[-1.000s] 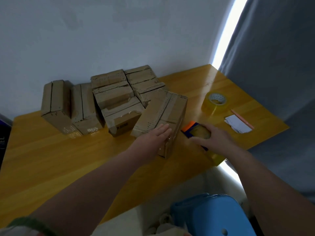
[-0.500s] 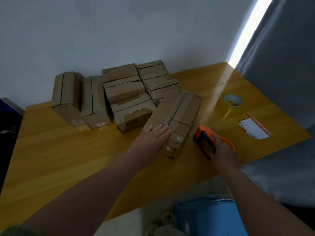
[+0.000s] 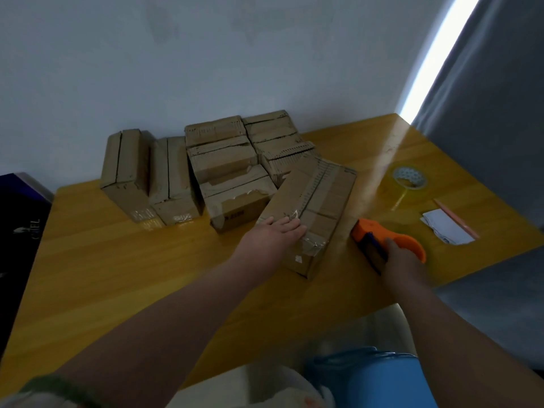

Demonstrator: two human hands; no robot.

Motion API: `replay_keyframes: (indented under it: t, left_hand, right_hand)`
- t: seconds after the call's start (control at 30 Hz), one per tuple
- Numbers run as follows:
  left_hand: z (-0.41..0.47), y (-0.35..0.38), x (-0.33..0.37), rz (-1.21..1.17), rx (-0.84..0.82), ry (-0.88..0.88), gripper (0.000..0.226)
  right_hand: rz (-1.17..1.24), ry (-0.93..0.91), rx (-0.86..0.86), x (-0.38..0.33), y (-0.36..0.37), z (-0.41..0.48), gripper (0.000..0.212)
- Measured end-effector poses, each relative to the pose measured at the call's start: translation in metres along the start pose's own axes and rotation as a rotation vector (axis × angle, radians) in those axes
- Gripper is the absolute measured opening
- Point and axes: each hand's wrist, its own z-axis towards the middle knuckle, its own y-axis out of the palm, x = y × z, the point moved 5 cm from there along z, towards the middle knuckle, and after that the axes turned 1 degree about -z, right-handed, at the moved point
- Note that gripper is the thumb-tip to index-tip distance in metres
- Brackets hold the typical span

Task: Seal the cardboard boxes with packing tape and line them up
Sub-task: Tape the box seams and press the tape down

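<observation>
1. Left hand (image 3: pixel 276 234): flat, fingers straight, palm down on near end of angled box (image 3: pixel 321 201); fingertips at the shiny taped seam.
2. Right hand (image 3: pixel 401 262): fingers curled round orange tape dispenser (image 3: pixel 385 238), gripping it. Dispenser low over counter (image 3: pixel 117 275), just right of angled box, nose toward it. Contact with the box: cannot tell, blurred.
3. Angled box: between the two hands, skewed, long axis running away from left hand toward far right. Clear tape wrapped over near end.
4. Clustered boxes (image 3: pixel 226 160): beyond left hand, packed tight near the wall (image 3: pixel 206 54), some with torn tape on top. Far end of angled box close against them.
5. Two narrow boxes (image 3: pixel 147 175): far left of left hand, side by side, touching, seams on top.
6. Tape roll (image 3: pixel 409 179): beyond right hand, flat on counter, loose tail trailing toward the dispenser.
7. White paper scraps (image 3: pixel 446 231): right of right hand, near counter edge; pink stick (image 3: pixel 456 220) just beside them.
8. Blue stool (image 3: pixel 382 381): under right forearm, off the counter.
9. Grey curtain (image 3: pixel 485 128): far right of right hand, bright strip along its left edge.
</observation>
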Motion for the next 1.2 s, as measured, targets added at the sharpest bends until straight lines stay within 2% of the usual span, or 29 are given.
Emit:
replay_keyframes:
  t: [0.1, 0.2, 0.23, 0.3, 0.4, 0.5, 0.6, 0.67, 0.77, 1.0, 1.2]
  left_hand:
    - [0.002, 0.000, 0.001, 0.004, -0.001, 0.009, 0.076]
    - [-0.004, -0.001, -0.003, -0.036, 0.012, 0.059, 0.065]
    - [-0.006, -0.002, -0.004, -0.059, 0.009, 0.083, 0.063]
    - [-0.010, -0.008, -0.006, -0.117, -0.013, 0.121, 0.061]
    - [-0.011, -0.016, -0.016, -0.264, 0.040, 0.069, 0.049]
    - [-0.008, -0.014, -0.036, -0.475, 0.111, -0.117, 0.045]
    - [-0.003, -0.009, -0.049, -0.586, 0.043, -0.183, 0.051]
    - [0.003, -0.010, -0.055, -0.648, 0.015, -0.218, 0.054]
    - [0.016, -0.012, -0.058, -0.724, -0.025, -0.240, 0.055]
    - [0.077, -0.003, -0.042, -0.841, -0.049, -0.209, 0.067]
    - [0.118, 0.011, -0.032, -0.905, 0.126, -0.277, 0.067]
  right_hand:
    - [0.156, -0.080, 0.125, -0.025, -0.021, -0.003, 0.043]
    - [0.265, -0.339, 0.334, -0.064, -0.055, -0.015, 0.041]
    - [0.259, -0.445, 0.326, -0.079, -0.062, -0.019, 0.042]
    - [0.178, -0.631, 0.183, -0.106, -0.064, -0.026, 0.046]
    - [-0.051, -0.778, -0.046, -0.131, -0.049, -0.033, 0.048]
    - [-0.201, -0.728, -0.155, -0.134, -0.037, -0.025, 0.050]
    - [-0.197, -0.555, -0.167, -0.127, -0.033, 0.001, 0.054]
    - [-0.153, -0.491, -0.144, -0.129, -0.034, 0.013, 0.056]
    - [0.071, -0.456, -0.170, -0.139, -0.036, 0.024, 0.055]
    - [0.127, -0.562, -0.111, -0.127, -0.049, 0.089, 0.060]
    - [0.189, -0.723, -0.205, -0.121, -0.064, 0.109, 0.054]
